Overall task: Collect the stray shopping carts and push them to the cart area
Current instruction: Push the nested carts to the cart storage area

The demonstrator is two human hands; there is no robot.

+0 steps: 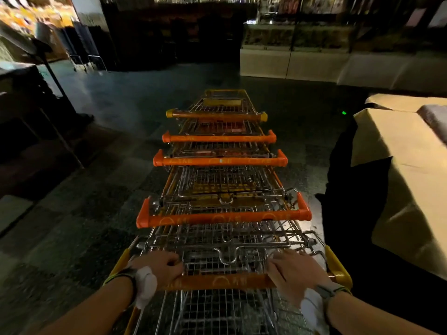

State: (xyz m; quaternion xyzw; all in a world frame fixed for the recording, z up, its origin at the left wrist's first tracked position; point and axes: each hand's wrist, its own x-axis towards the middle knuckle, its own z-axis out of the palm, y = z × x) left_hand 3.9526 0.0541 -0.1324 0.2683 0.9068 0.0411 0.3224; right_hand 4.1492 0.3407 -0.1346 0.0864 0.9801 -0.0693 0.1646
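Note:
A row of several nested wire shopping carts with orange handles stretches away from me down the middle of the dark floor. The nearest cart's orange handle bar has yellow end caps. My left hand grips this bar near its left end, fingers curled over it. My right hand lies over the bar near its right end, fingers wrapped forward across it. Both wrists wear bands. The frontmost cart has a yellow frame.
A display table draped in tan cloth stands close on the right. Dark stands and a pole are on the left. Pale covered counters line the far right. More carts sit far left. Dark tiled floor lies ahead.

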